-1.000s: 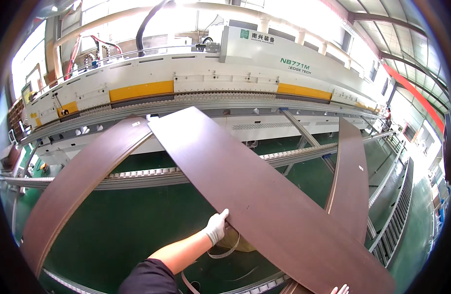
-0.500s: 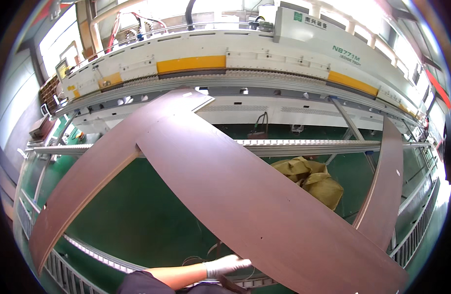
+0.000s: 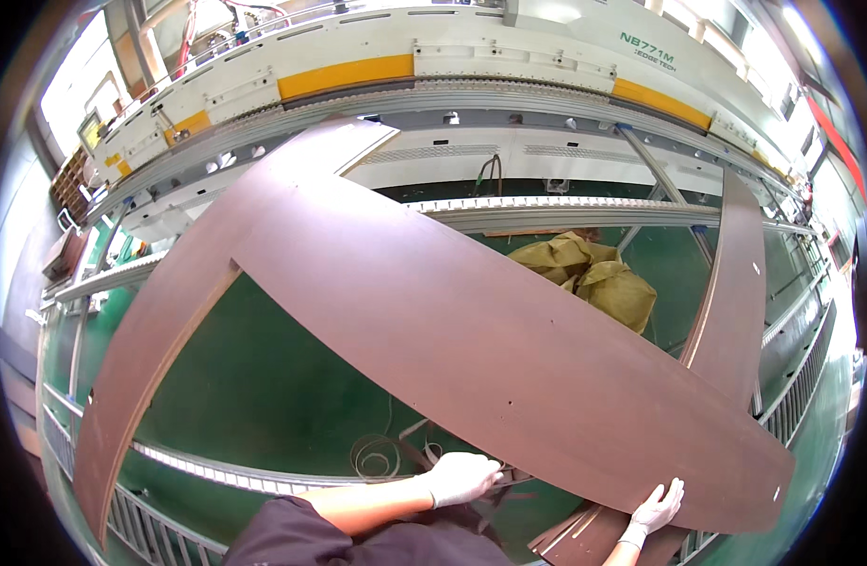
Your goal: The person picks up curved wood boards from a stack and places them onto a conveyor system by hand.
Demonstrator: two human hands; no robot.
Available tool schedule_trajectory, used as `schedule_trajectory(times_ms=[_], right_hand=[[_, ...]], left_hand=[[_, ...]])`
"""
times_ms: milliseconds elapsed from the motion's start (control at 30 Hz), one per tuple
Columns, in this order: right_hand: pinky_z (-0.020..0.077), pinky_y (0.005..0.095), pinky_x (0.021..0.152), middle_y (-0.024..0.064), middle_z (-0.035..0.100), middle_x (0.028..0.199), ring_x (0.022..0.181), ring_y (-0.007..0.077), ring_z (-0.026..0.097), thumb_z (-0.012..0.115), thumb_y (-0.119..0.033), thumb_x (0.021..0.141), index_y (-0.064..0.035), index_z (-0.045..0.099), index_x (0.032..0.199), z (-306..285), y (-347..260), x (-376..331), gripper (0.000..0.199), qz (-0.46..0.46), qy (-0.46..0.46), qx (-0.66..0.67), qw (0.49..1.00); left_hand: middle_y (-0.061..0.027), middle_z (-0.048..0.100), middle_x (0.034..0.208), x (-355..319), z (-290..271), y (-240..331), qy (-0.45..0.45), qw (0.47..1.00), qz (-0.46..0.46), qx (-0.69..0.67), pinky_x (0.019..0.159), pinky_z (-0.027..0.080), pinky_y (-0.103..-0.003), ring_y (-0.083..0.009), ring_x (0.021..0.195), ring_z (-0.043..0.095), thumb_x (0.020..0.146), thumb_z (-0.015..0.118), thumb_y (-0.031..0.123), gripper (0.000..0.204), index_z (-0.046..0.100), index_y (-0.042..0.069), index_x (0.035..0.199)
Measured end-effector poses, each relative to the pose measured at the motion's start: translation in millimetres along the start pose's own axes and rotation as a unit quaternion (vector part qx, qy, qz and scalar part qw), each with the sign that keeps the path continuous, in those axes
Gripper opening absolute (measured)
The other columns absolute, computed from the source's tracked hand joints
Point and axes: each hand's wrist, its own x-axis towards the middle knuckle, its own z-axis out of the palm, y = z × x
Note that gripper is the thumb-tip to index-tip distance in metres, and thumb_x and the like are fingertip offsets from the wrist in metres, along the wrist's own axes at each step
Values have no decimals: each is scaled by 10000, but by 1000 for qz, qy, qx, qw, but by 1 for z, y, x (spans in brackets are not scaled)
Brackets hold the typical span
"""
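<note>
A long brown panel (image 3: 424, 311) stretches diagonally in front of me, from far left to near right. My left hand (image 3: 464, 478), in a white glove, is closed at its near edge; the fingertips are partly hidden there. Farther right, my gloved right hand (image 3: 658, 507) lies on the panel's top face close to the near edge, its fingers stretched out. At the far left the long panel meets another brown panel (image 3: 160, 311), which curves down toward me. A third brown panel (image 3: 735, 302) passes beneath its right end.
Behind the panels runs a long white machine (image 3: 348, 47) with yellow strips. Metal roller rails (image 3: 537, 209) cross below. An olive cloth bundle (image 3: 612, 288) sits on the green floor. Coiled strips (image 3: 375, 459) lie near my left hand, and more brown boards (image 3: 584, 536) are beside my right hand.
My left hand has curled from an outstretched pose at the panel's edge. My right hand has come into view onto the panel. The whole view has shifted, with the machine higher in it.
</note>
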Motion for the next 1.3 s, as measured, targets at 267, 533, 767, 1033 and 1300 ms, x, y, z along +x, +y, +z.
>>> schedule_trajectory(times_ms=[267,533,767,1033,1300], right_hand=[[380,494,1109,203,609,1329,1257,399,535,638,-148,887,-6,616,1236,-30,-73,-24,378,-96,-35,133,986],[304,559,1155,203,563,1404,1363,415,454,583,-338,913,-7,603,1292,-58,-264,-118,503,-288,-48,168,942],[333,509,1165,197,524,1474,1370,393,476,484,-346,973,-22,517,1429,-19,-274,-113,560,-257,34,59,964],[287,490,1197,181,455,1536,1433,368,400,492,-284,991,-56,444,1496,-21,-255,-104,556,-232,0,-13,973],[250,514,1212,184,412,1570,1468,366,352,501,-320,996,-64,421,1515,-14,-241,-101,583,-167,-77,-21,983]], left_hand=[[-183,705,871,-9,5,6,19,992,-118,-34,769,536,-500,-386,852,686,1033,453,311,314,612,44,992],[-217,717,978,3,5,-3,-28,993,-73,-86,818,534,-494,-391,921,691,1002,445,328,379,675,28,997],[-118,729,939,-112,-97,-78,-72,994,-23,83,709,553,-438,-314,845,700,981,520,331,268,694,137,1046],[-162,674,743,-614,-376,-142,277,829,-412,260,650,540,-410,-342,692,682,895,642,145,112,722,67,906],[-241,682,1189,-531,-327,-199,8,924,-376,71,1002,500,-435,-377,1134,643,818,705,453,645,652,-5,1270]])
